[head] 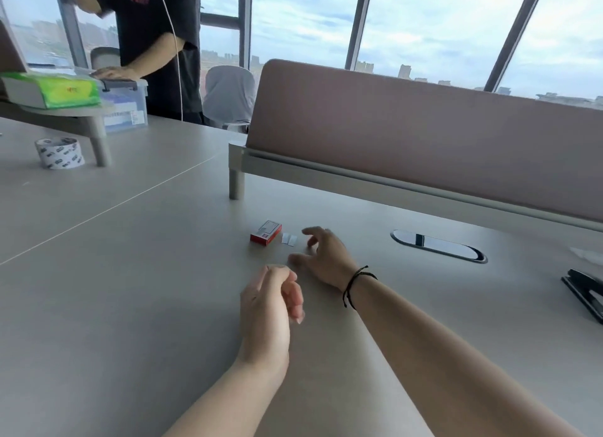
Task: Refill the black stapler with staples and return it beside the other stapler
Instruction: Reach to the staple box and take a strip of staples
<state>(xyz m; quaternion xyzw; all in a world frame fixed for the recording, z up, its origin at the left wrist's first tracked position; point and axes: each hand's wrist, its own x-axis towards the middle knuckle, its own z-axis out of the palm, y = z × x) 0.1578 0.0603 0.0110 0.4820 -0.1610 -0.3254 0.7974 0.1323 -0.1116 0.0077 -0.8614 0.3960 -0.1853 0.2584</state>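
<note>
A small red staple box (266, 232) lies on the grey desk (130, 273), with a short strip of staples (289, 239) just to its right. My right hand (321, 257) hovers right of the strip, fingers spread and empty, a black cord on its wrist. My left hand (272, 302) is nearer to me, fingers loosely curled with nothing in them. A black stapler (585, 291) lies at the far right edge of the view, partly cut off. No second stapler is visible.
A pink divider panel (424, 136) runs across the back of the desk, with an oval cable port (439, 244) in front of it. A tape roll (59, 152), a shelf with a green packet (62, 92) and a plastic bin (125, 105) stand far left, where another person (153, 45) stands.
</note>
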